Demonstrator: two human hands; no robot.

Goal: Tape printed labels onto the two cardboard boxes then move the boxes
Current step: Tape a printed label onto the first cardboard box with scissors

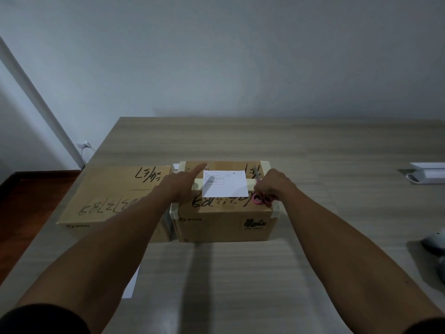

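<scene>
Two PICO cardboard boxes (225, 213) sit side by side on the surface (240, 273), long axes left-right. A printed label (225, 183) lies on the right box. The left hand (183, 186) points an extended forefinger; the right hand (272, 186) grips pink scissors (258, 197).

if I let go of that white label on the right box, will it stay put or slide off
The white label looks like thin plain paper lying flat on the right box, so it is probably light and floppy, and a slight draught or nudge could shift it. No tape is clearly visible over it. The left hand reaches beside its left edge; the right hand holds pink scissors.
</scene>
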